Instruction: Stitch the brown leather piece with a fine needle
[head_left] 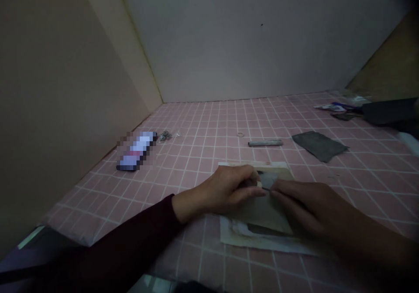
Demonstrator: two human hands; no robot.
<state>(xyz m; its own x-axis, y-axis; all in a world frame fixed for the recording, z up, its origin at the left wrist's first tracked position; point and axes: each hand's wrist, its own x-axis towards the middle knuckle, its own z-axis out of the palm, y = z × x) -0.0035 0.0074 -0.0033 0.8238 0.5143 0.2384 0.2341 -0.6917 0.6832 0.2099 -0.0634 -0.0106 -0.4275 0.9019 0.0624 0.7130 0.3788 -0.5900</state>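
Note:
My left hand [234,186] is closed, with a small pale piece [259,184] pinched between thumb and fingers. Facing it from the right, my right hand [304,201] is closed on a thin dark tool [266,189], whose end reaches toward the pale piece. Whether the tool touches it cannot be made out. Both hands are over a flat, light board [268,210], which lies on a whitish, stained sheet [229,237] on the pink checked tablecloth [199,153].
A phone [137,150] lies at the left beside small metal rings [165,136]. Beyond the hands are a pale ring [240,134], a grey rod [265,143] and a dark grey cloth or sheet [320,145]. Dark items [389,112] sit at the far right. Walls border the table.

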